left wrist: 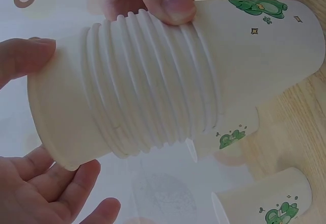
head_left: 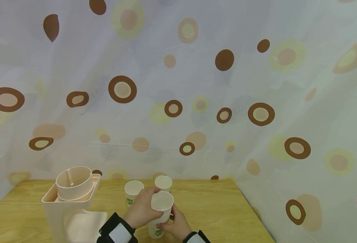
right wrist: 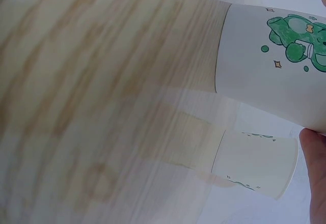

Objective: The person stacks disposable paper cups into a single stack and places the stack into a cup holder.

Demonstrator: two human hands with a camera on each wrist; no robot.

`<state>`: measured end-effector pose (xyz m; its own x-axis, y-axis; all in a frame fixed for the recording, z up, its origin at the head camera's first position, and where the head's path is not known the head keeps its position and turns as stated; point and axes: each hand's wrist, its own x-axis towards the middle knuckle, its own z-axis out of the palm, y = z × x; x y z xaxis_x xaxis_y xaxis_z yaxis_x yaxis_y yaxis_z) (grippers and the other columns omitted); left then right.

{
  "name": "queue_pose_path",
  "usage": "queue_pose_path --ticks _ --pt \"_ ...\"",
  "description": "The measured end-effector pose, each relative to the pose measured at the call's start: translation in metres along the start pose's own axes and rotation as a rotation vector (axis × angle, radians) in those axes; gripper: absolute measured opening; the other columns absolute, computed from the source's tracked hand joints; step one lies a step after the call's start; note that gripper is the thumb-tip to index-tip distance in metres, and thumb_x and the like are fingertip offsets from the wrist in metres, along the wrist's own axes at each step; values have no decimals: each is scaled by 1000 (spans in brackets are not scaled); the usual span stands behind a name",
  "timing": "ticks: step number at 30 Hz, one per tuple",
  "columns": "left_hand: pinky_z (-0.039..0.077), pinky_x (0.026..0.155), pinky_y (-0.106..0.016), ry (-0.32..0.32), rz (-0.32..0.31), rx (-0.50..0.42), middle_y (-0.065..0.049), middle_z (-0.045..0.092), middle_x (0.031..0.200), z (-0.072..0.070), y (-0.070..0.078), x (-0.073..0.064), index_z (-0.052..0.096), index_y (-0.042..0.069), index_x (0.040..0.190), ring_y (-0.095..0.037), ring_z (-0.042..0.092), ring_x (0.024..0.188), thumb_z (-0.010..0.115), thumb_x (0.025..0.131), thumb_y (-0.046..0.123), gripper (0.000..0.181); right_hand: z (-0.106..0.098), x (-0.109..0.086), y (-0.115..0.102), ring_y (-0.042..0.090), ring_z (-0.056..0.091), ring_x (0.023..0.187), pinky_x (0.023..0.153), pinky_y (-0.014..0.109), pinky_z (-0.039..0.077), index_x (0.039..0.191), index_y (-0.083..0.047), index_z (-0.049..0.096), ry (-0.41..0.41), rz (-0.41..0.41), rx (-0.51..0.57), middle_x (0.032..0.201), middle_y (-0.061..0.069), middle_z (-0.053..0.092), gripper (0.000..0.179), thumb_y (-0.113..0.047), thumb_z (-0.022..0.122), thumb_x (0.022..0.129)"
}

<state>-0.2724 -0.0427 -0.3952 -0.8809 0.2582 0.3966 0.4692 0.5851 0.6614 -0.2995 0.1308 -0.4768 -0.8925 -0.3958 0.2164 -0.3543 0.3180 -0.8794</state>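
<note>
A stack of nested white paper cups (left wrist: 153, 81) with green cartoon prints stands between both hands in front of me. My left hand (head_left: 145, 207) holds the top cup (left wrist: 63, 96) near its rim, thumb on one side and fingers on the other. That cup sits raised from the ringed rims below it. Lower on the stack, my right hand (head_left: 178, 222) grips the side, with its thumb across the rims in the left wrist view. Behind the hands stand two single paper cups, one at the left (head_left: 134, 189) and one farther back (head_left: 163, 183).
At the left of the wooden table (head_left: 214, 216) stands a cream plastic container (head_left: 59, 216) with a round cylinder (head_left: 75, 184) set in its top. A white sheet (head_left: 196, 84) with brown and yellow spots hangs behind the table and along its right side.
</note>
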Motion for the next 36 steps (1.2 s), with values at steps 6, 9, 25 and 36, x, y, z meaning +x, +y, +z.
queue_pose_path --ticks 6,9,25,36 --pt "49 80 -47 -13 -17 8 -16 59 112 3 -4 0 54 -2 117 -31 55 102 84 62 20 66 0 0 1 14 53 110 91 29 48 136 -7 40 -2 3 8 127 10 54 71 -18 76 77" --pt "49 81 -46 -5 -10 24 -16 60 112 3 -4 -1 55 -2 117 -31 55 102 84 62 24 67 0 0 1 14 53 110 92 31 48 136 -6 40 -1 2 7 127 10 55 71 -18 76 77" --pt "49 78 -49 -30 -14 -7 -19 60 110 9 -18 -4 53 -6 118 -33 57 99 84 65 25 69 0 0 0 16 54 108 90 33 49 136 -4 40 -3 -12 1 128 12 55 70 -19 75 77" --pt "42 95 -56 110 -214 -76 -24 54 123 0 -39 8 49 -6 124 -43 49 117 69 83 30 58 0 1 1 23 55 110 91 41 50 135 -1 39 -7 -1 3 126 14 55 72 -18 77 76"
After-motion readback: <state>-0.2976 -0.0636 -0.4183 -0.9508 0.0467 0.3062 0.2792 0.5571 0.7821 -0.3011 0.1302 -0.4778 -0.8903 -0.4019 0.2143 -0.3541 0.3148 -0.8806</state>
